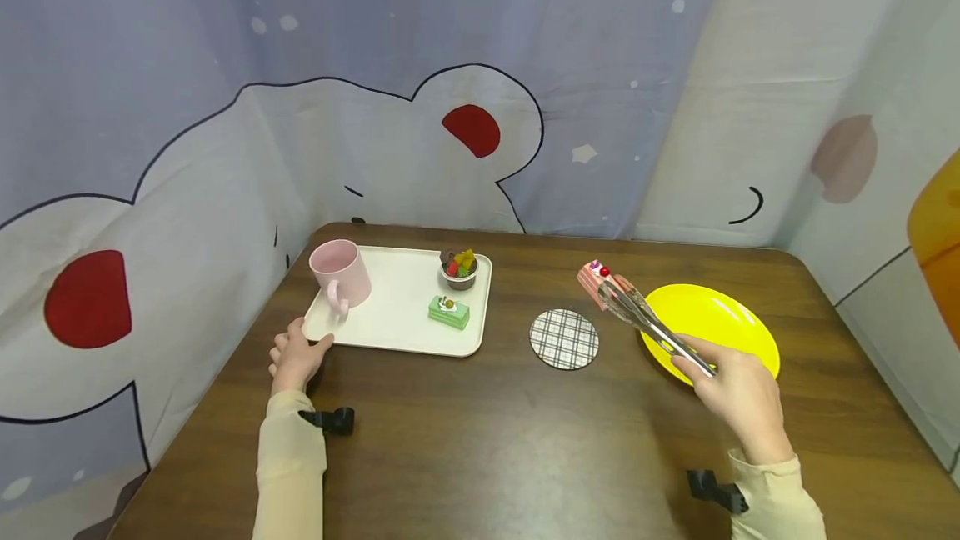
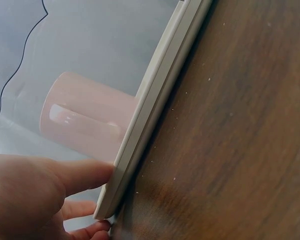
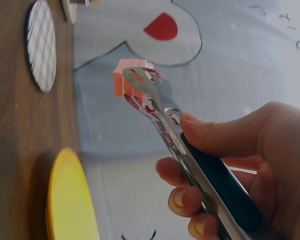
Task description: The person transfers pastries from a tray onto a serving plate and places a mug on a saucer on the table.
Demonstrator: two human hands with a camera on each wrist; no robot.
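My right hand (image 1: 738,394) grips metal tongs (image 1: 660,330), and their tips hold a small pink cake slice (image 1: 592,283) with a red berry on top. In the right wrist view the tongs (image 3: 177,145) show a dark teal handle under my thumb, and the pink cake slice (image 3: 127,80) is up off the table. My left hand (image 1: 296,357) holds the near left corner of a cream tray (image 1: 390,273), thumb on the rim (image 2: 115,167). On that tray stand a pink mug (image 1: 345,273), a green cake slice (image 1: 448,313) and a fruit-topped cup dessert (image 1: 459,268).
A yellow plate (image 1: 712,315) lies at the right, partly behind the tongs and right hand. Between tray and plate lies a round checked coaster (image 1: 564,340). Printed cloth (image 1: 585,90) hangs behind the wooden table (image 1: 480,448).
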